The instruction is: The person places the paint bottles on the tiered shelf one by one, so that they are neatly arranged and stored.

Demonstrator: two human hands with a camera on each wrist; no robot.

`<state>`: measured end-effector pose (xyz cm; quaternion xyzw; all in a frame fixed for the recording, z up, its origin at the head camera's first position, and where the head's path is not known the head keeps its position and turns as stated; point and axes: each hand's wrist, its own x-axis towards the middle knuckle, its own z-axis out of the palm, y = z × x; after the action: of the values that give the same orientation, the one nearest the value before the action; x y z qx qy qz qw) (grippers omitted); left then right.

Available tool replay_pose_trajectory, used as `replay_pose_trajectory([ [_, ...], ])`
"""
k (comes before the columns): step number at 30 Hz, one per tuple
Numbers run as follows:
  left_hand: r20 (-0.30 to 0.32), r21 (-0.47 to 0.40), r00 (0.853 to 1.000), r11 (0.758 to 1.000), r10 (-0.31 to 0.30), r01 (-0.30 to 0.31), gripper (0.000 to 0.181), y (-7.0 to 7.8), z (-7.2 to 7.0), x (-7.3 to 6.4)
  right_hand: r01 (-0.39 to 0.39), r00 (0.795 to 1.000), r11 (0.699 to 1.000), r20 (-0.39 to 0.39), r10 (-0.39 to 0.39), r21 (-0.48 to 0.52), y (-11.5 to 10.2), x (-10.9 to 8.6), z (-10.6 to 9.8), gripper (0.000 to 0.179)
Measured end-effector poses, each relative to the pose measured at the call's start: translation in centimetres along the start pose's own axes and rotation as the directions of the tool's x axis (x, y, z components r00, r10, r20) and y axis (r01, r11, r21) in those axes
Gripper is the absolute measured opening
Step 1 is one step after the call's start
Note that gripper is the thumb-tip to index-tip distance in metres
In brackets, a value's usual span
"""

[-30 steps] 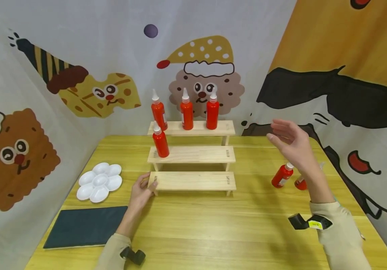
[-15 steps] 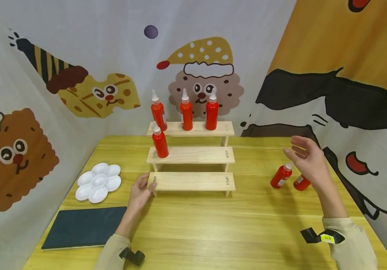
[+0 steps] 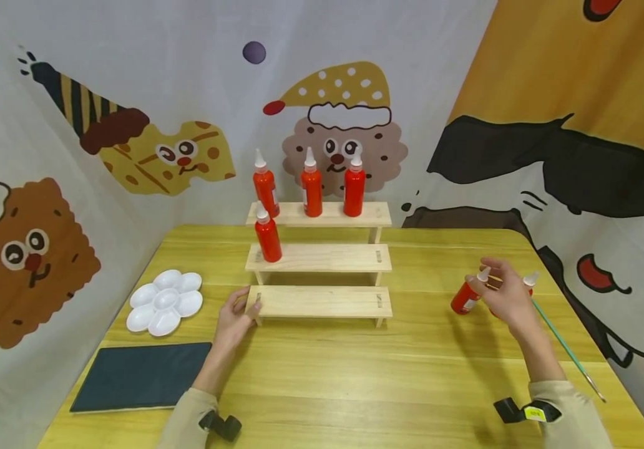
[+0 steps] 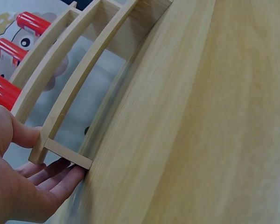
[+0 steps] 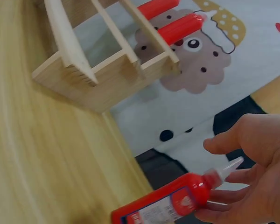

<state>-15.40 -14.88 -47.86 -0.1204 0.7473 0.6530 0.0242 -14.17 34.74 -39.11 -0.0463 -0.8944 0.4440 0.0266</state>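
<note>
A three-tier wooden display stand [image 3: 327, 302] is at the table's middle. My left hand [image 3: 231, 325] grips the left end of its lowest step, thumb on top and fingers against the end support. At the right, my right hand [image 3: 508, 299] is at the top of a red squeeze bottle [image 3: 465, 298] with a white nozzle. In the right wrist view, the fingers reach behind the nozzle [image 5: 228, 169], and the thumb is apart from it. Another red bottle [image 3: 530, 284] stands partly hidden behind this hand. One red bottle [image 3: 268, 240] stands on the middle step's left end.
Several red bottles [image 3: 312, 193] line the top step. A white flower-shaped palette [image 3: 166, 302] and a dark flat board [image 3: 141, 376] lie at the left. A green-handled paintbrush [image 3: 562, 343] lies at the right. A patterned cloth [image 3: 440, 56] hangs behind the table.
My right hand first moves right and down, then lowers further to the bottle's nozzle. The paintbrush comes into fuller view. My left hand keeps its grip on the stand.
</note>
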Motion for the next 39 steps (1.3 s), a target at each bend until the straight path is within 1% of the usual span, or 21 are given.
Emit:
replay_pose_trajectory([
  [7, -0.004, 0.013, 1.0, 1.0, -0.012, 0.012, 0.054, 0.0, -0.1, 0.1, -0.008, 1.0, 0.998, -0.001, 0.008, -0.054, 1.5, 0.0, 1.0, 0.064],
  [14, 0.008, 0.02, 1.0, 1.0, -0.01, 0.01, 0.057, 0.0, -0.1, 0.2, -0.034, 0.997, 0.999, 0.064, 0.037, -0.037, 2.9, -0.2, 1.6, 0.063],
  [16, 0.013, 0.013, 1.0, 1.0, -0.009, 0.009, 0.058, 0.0, 0.0, 0.2, -0.034, 0.997, 0.999, 0.061, 0.036, -0.037, 3.2, -0.2, 1.7, 0.063],
  [19, 0.016, 0.012, 1.0, 1.0, -0.009, 0.009, 0.059, 0.0, 0.0, 0.2, -0.014, 0.999, 0.999, 0.034, 0.016, -0.052, 3.5, -0.3, 2.0, 0.06],
  [24, 0.01, 0.019, 1.0, 1.0, -0.004, 0.003, 0.058, -0.1, -0.1, 0.3, 0.028, 0.998, 0.994, -0.045, -0.033, -0.105, 3.6, -0.5, 2.6, 0.051],
  [29, 0.003, 0.011, 1.0, 1.0, -0.014, 0.014, 0.054, -0.1, 0.0, 0.3, 0.023, 0.994, 0.992, -0.102, -0.037, -0.128, 3.6, -0.6, 2.9, 0.047],
  [33, -0.004, 0.008, 1.0, 1.0, -0.022, 0.022, 0.053, -0.1, 0.0, 0.4, 0.049, 0.985, 0.99, -0.16, -0.07, -0.128, 3.3, -0.7, 3.2, 0.044],
  [39, -0.005, 0.006, 1.0, 1.0, -0.012, 0.012, 0.052, -0.1, 0.0, 0.3, 0.105, 0.962, 0.988, -0.239, -0.13, -0.117, 1.8, -0.7, 3.4, 0.042],
])
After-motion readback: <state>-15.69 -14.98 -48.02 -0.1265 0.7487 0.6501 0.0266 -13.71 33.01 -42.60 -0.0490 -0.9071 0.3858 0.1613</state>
